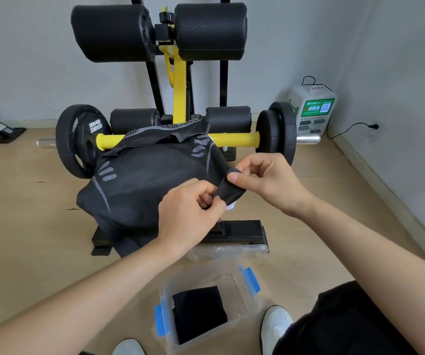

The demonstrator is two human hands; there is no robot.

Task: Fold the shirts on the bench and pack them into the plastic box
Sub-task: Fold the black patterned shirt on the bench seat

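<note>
The black shirt [139, 180] lies draped over the bench [242, 231], spread away from the hands to their left and beyond them. Both hands grip one narrow edge of it. The left hand [188, 213] pinches the band between thumb and curled fingers, and the right hand [265, 180] pinches the same band just beside it, thumb on top.

Most of the cloth hangs unsupported off the bench's left side, so a pull on this one edge could likely drag the whole shirt to the floor. The far hem lies by the yellow bar [237, 140] and the weight plate [78, 139], where it may snag. Something white shows under the band between the hands; what it is cannot be told, and it could be folded in.

Below the hands, towards the person, the clear box [237, 293] stands open on the floor. It holds one folded black shirt [198, 311] on its left side, with room beside it. A clear lid [229, 251] lies between the box and the bench.
</note>
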